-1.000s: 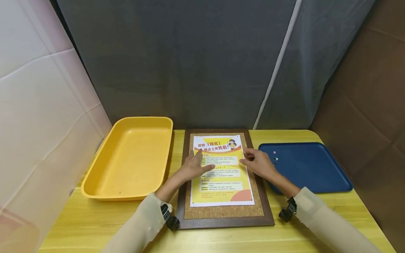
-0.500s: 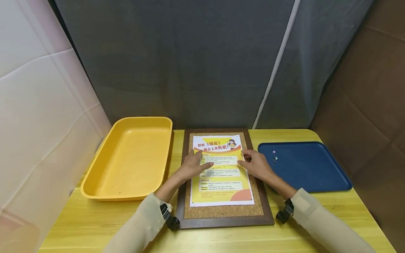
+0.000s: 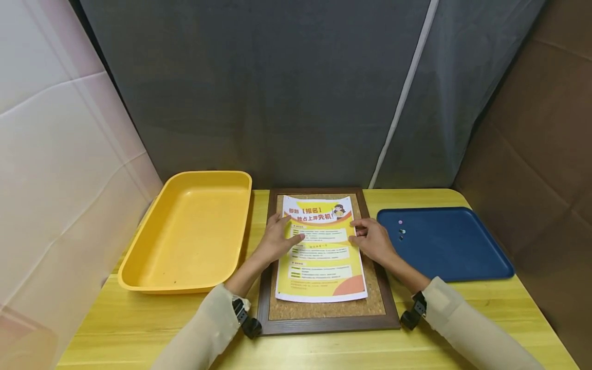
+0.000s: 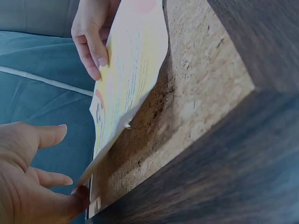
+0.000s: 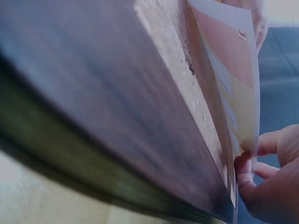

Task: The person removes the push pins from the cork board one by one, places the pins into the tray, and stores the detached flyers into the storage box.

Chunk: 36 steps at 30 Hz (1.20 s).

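Note:
A yellow and white printed poster (image 3: 319,262) lies over a cork board (image 3: 324,309) in a dark wooden frame (image 3: 329,325). In the left wrist view, the poster (image 4: 131,60) bows up from the cork (image 4: 187,107), with shadow beneath. My right hand (image 3: 375,242) pinches its right edge; in the right wrist view, thumb and finger meet on the paper. My left hand (image 3: 274,240) is at the left edge. In the left wrist view, the left hand's fingertips (image 4: 81,193) touch that edge while its thumb stands apart. A small ragged hole shows near one poster corner (image 5: 242,35).
A deep yellow tray (image 3: 185,177) stands left of the board. To the right lies a shallow blue tray (image 3: 453,246) with several tiny coloured pieces (image 3: 401,231) near its left end. Grey cloth (image 3: 277,103) hangs behind the wooden table (image 3: 139,329).
My right hand has moved in and taken the poster's right edge. The left hand has drawn back to the left edge. The poster has lifted, bowed and shifted slightly left.

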{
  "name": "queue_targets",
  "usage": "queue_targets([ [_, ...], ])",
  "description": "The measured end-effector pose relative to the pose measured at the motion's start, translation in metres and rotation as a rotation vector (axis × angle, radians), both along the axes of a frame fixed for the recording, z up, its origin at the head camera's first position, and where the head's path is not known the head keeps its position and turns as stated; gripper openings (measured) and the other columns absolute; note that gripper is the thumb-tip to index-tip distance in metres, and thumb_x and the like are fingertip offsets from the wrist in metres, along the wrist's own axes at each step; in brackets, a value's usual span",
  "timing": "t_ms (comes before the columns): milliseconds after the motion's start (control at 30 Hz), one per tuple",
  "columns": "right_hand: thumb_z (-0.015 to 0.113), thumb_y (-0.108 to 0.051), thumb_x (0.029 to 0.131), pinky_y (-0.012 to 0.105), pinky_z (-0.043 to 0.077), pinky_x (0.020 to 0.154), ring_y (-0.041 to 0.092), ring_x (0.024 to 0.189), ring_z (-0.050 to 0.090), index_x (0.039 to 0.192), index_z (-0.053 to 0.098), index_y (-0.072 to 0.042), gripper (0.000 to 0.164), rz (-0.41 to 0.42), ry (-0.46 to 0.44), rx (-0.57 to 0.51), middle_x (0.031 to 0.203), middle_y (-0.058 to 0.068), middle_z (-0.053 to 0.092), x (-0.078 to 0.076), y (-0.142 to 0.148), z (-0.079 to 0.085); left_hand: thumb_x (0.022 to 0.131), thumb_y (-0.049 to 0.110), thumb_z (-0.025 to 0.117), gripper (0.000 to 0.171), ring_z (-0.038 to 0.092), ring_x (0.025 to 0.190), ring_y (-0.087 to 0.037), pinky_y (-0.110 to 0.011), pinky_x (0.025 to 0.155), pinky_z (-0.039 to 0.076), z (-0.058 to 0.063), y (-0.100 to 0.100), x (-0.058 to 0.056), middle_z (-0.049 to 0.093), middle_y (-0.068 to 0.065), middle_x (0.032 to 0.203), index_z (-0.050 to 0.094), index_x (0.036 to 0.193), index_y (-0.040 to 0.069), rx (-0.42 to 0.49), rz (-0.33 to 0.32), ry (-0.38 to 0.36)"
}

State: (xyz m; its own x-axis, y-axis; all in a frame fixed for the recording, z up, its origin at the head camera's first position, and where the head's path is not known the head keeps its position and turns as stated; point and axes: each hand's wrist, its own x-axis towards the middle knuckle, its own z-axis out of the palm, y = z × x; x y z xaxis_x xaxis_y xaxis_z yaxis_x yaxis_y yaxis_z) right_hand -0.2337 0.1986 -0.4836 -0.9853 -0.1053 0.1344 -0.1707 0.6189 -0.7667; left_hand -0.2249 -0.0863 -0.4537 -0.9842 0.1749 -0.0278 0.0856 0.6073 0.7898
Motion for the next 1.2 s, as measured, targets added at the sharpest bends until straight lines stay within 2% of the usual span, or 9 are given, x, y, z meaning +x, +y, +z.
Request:
queue_targets([
  [100, 0.08, -0.006, 0.092, 0.036, 0.055, 0.074, 0.029, 0.096, 0.069, 0.128, 0.073, 0.0, 0.037, -0.002, -0.012, -0.024, 0.109, 0.018, 0.071, 0.0, 0.0, 0.0, 0.1, 0.018, 0.075, 0.07, 0.024, 0.156, -0.05, -0.061, 0.125, 0.027, 0.0, 0.0, 0.0, 0.027, -0.036, 0.165, 0.043, 0.155, -0.01, -0.015, -0.014, 0.015],
  [267, 0.079, -0.005, 0.091, 0.031, 0.05, 0.068, 0.021, 0.084, 0.064, 0.125, 0.074, 0.0, 0.035, 0.006, 0.0, -0.029, 0.098, 0.013, 0.073, -0.001, 0.0, 0.002, 0.1, 0.014, 0.073, 0.065, 0.038, 0.15, -0.048, -0.057, 0.124, 0.031, 0.001, -0.002, 0.001, 0.045, -0.033, 0.157, 0.046, 0.153, -0.012, -0.03, -0.037, 0.024],
  [533, 0.079, -0.001, 0.09, 0.026, 0.046, 0.063, 0.015, 0.074, 0.058, 0.121, 0.074, 0.005, 0.032, 0.006, 0.009, -0.043, 0.09, 0.01, 0.068, -0.004, -0.003, 0.009, 0.101, 0.007, 0.069, 0.056, 0.044, 0.148, -0.047, -0.057, 0.121, 0.037, 0.002, -0.007, -0.002, 0.05, -0.032, 0.154, 0.05, 0.15, -0.012, -0.009, -0.038, 0.044],
  [633, 0.079, -0.001, 0.09, 0.027, 0.048, 0.066, 0.015, 0.076, 0.061, 0.122, 0.074, 0.005, 0.033, 0.005, 0.009, -0.043, 0.093, 0.011, 0.07, -0.004, -0.004, 0.013, 0.101, 0.003, 0.067, 0.055, 0.051, 0.142, -0.046, -0.055, 0.114, 0.047, 0.005, -0.01, -0.003, 0.049, -0.033, 0.155, 0.049, 0.15, -0.013, -0.007, -0.053, 0.06],
  [767, 0.079, -0.004, 0.09, 0.028, 0.051, 0.069, 0.016, 0.08, 0.066, 0.123, 0.074, 0.004, 0.034, 0.014, 0.019, -0.037, 0.098, 0.014, 0.073, -0.004, -0.008, 0.021, 0.099, -0.001, 0.067, 0.055, 0.062, 0.13, -0.044, -0.045, 0.093, 0.06, 0.012, -0.019, -0.004, 0.05, -0.032, 0.154, 0.05, 0.151, -0.011, -0.021, -0.069, 0.096],
  [900, 0.078, -0.006, 0.092, 0.027, 0.05, 0.069, 0.017, 0.082, 0.066, 0.126, 0.072, 0.004, 0.036, 0.035, -0.01, -0.063, 0.104, 0.016, 0.073, -0.005, -0.015, 0.031, 0.1, -0.001, 0.066, 0.057, 0.068, 0.117, -0.036, -0.035, 0.08, 0.06, 0.018, -0.029, -0.005, 0.053, -0.031, 0.151, 0.048, 0.153, -0.009, -0.017, -0.076, 0.104],
  [967, 0.078, -0.007, 0.093, 0.026, 0.05, 0.069, 0.017, 0.083, 0.065, 0.128, 0.072, 0.005, 0.037, 0.048, -0.027, -0.08, 0.108, 0.017, 0.072, -0.006, -0.02, 0.037, 0.101, -0.001, 0.065, 0.058, 0.071, 0.106, -0.033, -0.032, 0.075, 0.061, 0.022, -0.036, -0.005, 0.056, -0.031, 0.147, 0.046, 0.155, -0.008, 0.001, -0.073, 0.088],
  [1033, 0.077, -0.007, 0.093, 0.025, 0.05, 0.068, 0.018, 0.084, 0.064, 0.129, 0.071, 0.005, 0.038, 0.064, -0.035, -0.097, 0.111, 0.018, 0.072, -0.008, -0.025, 0.044, 0.101, 0.0, 0.065, 0.06, 0.073, 0.102, -0.033, -0.03, 0.072, 0.061, 0.027, -0.042, -0.005, 0.059, -0.03, 0.143, 0.044, 0.157, -0.007, 0.019, -0.069, 0.065],
  [1200, 0.076, -0.005, 0.094, 0.022, 0.051, 0.067, 0.018, 0.086, 0.069, 0.13, 0.069, 0.007, 0.039, 0.119, -0.035, -0.157, 0.114, 0.021, 0.072, -0.011, -0.042, 0.057, 0.102, 0.002, 0.065, 0.06, 0.073, 0.11, -0.037, -0.03, 0.071, 0.061, 0.04, -0.063, -0.004, 0.063, -0.029, 0.139, 0.044, 0.158, -0.004, 0.026, -0.058, 0.047],
])
